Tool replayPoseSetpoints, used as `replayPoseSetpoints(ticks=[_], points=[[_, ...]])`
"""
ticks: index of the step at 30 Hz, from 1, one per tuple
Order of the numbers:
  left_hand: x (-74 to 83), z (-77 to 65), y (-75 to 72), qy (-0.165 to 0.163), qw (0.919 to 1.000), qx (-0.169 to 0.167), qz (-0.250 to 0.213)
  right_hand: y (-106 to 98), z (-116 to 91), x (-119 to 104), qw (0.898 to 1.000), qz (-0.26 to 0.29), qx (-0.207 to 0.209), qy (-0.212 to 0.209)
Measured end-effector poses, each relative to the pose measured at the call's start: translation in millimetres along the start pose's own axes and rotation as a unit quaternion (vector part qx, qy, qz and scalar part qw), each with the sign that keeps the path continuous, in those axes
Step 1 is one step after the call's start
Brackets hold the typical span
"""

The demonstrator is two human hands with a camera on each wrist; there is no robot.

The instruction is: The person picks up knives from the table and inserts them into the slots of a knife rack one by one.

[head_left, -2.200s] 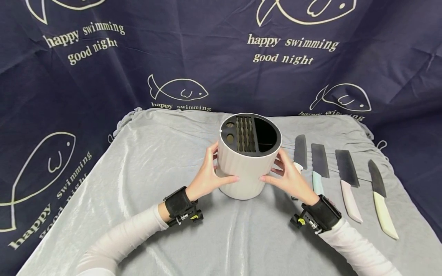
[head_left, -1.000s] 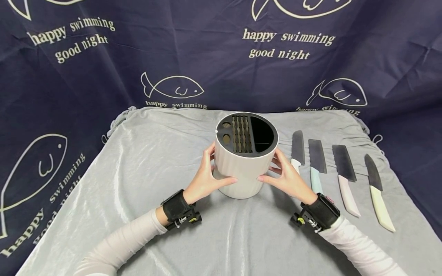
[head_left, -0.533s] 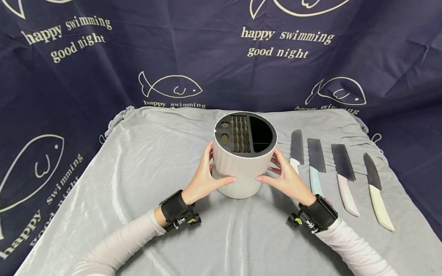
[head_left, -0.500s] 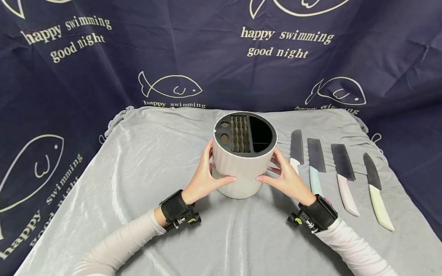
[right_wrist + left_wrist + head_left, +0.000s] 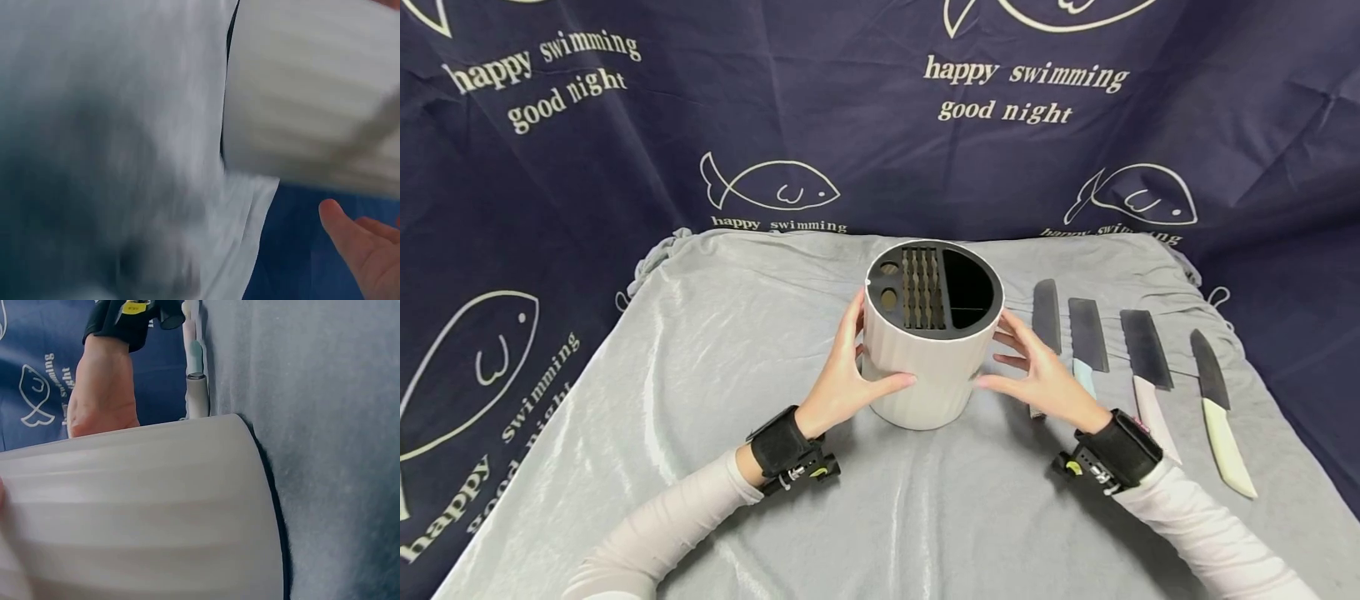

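White ribbed round knife holder (image 5: 928, 367) stands upright on grey cloth (image 5: 715, 350).

— Where did the round white ribbed knife holder with the black slotted top (image 5: 932, 333) stand?
— On the grey satin cloth (image 5: 715, 350), near its middle.
— And the hands?
— The left hand (image 5: 842, 379) lay against the holder's left side, and the right hand (image 5: 1045, 375) just right of it.
— The four black-bladed knives with pale handles (image 5: 1138, 367)?
— In a row right of the holder, blades pointing away.

Left hand (image 5: 841, 385) fingers spread and lightly curved, right hand (image 5: 1047, 377) open, fingers straight, forearms angled inward
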State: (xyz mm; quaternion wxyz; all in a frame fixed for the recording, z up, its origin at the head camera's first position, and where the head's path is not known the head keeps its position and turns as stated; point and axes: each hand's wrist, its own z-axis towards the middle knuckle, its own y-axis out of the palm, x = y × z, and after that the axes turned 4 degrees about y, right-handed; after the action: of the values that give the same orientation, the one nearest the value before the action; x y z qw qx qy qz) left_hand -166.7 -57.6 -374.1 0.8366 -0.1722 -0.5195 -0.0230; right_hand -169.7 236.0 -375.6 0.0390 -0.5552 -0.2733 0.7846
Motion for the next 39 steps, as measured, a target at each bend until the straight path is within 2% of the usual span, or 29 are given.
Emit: replayPoseSetpoints(ticks=[6, 14, 19, 29, 39], points=[[0.1, 0.0, 0.8, -0.003, 1.0, 0.002, 0.0, -23.0, -1.8, 2.3, 0.996, -0.087, -0.002, -0.012], [0.6, -0.5, 0.4, 0.002, 1.0, 0.006, 0.001, -41.9, -4.1, 16.1, 0.979, -0.199, -0.005, -0.043], [0.3, -1.5, 2.1, -0.003, 1.0, 0.007, 0.002, -52.7, -7.8, 21.6, 0.957, -0.281, -0.018, -0.075], [1.5, -2.6, 3.9, 0.004, 1.0, 0.008, 0.003, -61.4, -15.3, 22.5, 0.901, -0.408, -0.056, -0.132], [-1.3, -4.3, 3.7, 0.007, 0.9999, 0.01, 0.007, -58.5, -17.3, 28.1, 0.86, -0.484, -0.105, -0.123]])
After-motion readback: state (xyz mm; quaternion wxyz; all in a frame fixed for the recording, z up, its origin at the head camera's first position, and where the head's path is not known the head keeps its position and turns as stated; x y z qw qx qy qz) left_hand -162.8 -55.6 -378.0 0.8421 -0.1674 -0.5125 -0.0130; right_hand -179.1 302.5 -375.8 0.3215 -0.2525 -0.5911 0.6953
